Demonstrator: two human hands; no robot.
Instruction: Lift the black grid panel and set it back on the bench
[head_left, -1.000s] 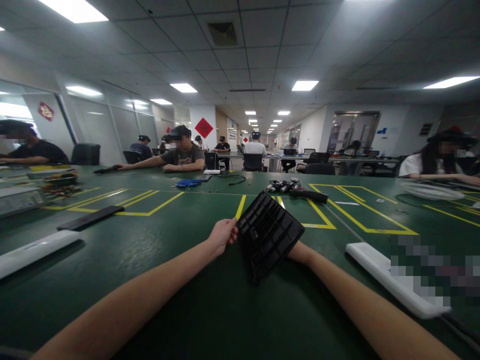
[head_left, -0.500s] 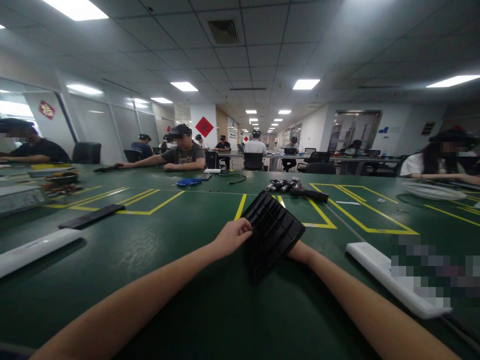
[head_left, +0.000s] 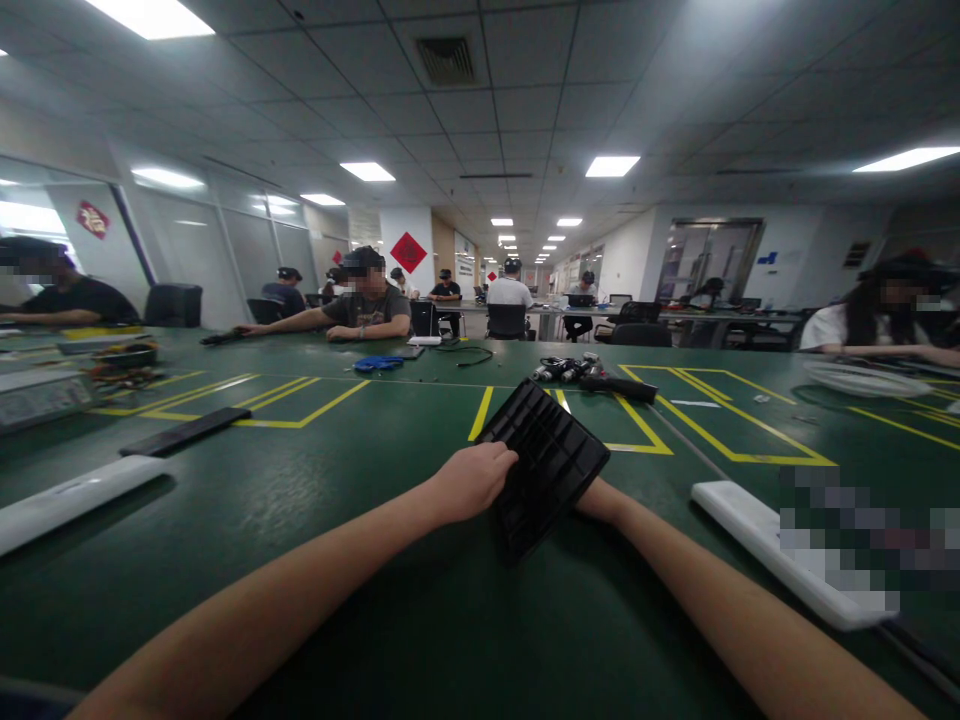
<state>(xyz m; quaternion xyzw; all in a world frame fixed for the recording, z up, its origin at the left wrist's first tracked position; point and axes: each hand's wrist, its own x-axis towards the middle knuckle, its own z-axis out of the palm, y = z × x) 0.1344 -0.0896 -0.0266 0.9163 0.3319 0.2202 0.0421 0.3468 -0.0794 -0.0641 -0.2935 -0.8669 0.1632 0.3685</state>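
A black plastic compartment tray (head_left: 551, 470) is tilted up above the green table, its ribbed, divided face toward me. From behind its lower right side my right hand (head_left: 595, 500) supports it; those fingers are hidden by the tray. My left hand (head_left: 476, 478) is closed, fingertips pinched together in front of the tray's left part. Whatever is between those fingertips, if anything, is too small or hidden to make out. Whether the compartments contain small parts cannot be seen in the dark.
Yellow tape marks the green table (head_left: 300, 560). White power strips (head_left: 780, 550) lie on both sides, with a black bar (head_left: 187, 432) at left. Beyond the tray are metal connectors (head_left: 566, 370), a black handle-like piece (head_left: 622, 388) and blue gloves (head_left: 379, 363). Co-workers sit around.
My left hand has moved slightly right, over the tray's face, with its fingers curled more. The tray and my right hand have hardly moved.
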